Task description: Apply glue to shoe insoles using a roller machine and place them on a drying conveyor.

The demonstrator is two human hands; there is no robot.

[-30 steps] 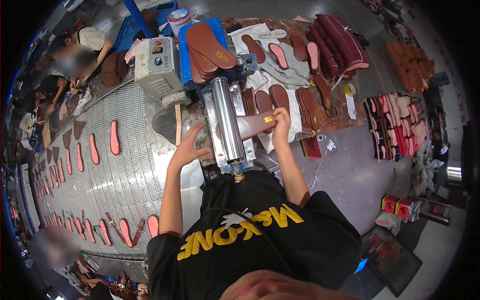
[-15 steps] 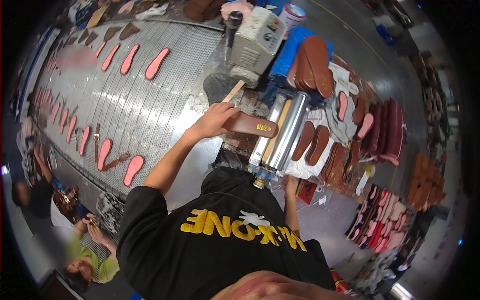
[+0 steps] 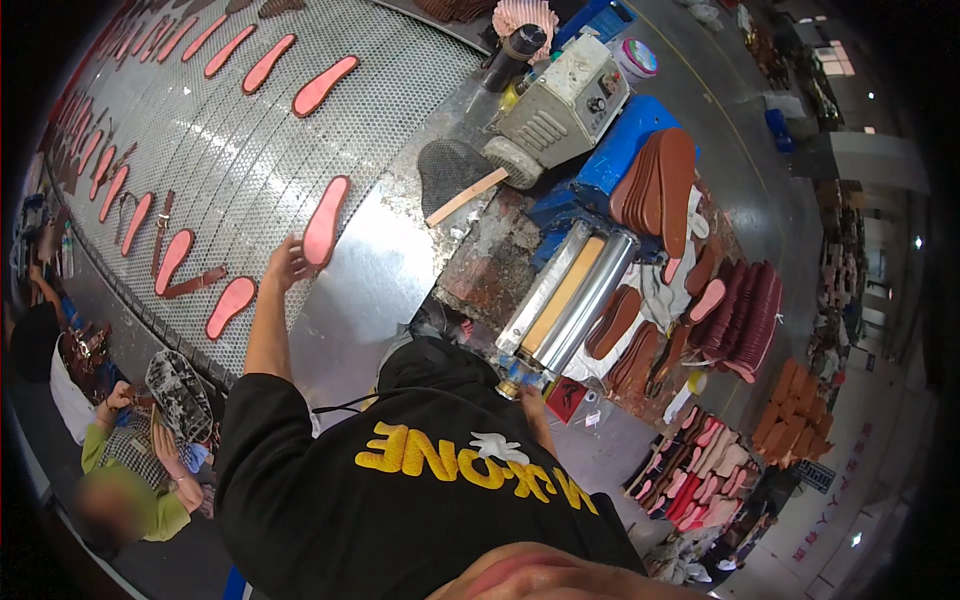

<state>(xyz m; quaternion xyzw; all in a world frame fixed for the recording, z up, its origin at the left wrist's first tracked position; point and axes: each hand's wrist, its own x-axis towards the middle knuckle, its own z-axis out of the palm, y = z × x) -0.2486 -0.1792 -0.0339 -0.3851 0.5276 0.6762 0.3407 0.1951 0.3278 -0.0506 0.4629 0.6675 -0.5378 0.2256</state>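
My left hand [image 3: 289,263] is over the left side, its fingers apart at the heel end of an insole [image 3: 326,222] that lies pink side up at the edge of the metal mesh conveyor [image 3: 400,80]. My right hand [image 3: 533,402] is low by the near end of the roller machine [image 3: 588,310]; its fingers are mostly hidden, so what they hold cannot be made out. That machine has a shiny silver roller and a tan strip. A stack of brown insoles [image 3: 672,190] leans on its blue body [image 3: 625,150].
Rows of pink insoles [image 3: 232,308] spread over the conveyor. A grey motor box [image 3: 565,100], a dark mesh pad [image 3: 455,180] and a wooden stick [image 3: 467,197] stand beyond. More brown insoles [image 3: 612,322] lie right. Another person [image 3: 150,440] works at the lower left.
The brown insole held in my left hand has gone left onto the conveyor edge and now shows its pink side. My right hand has shifted toward the roller's near end. The view has turned.
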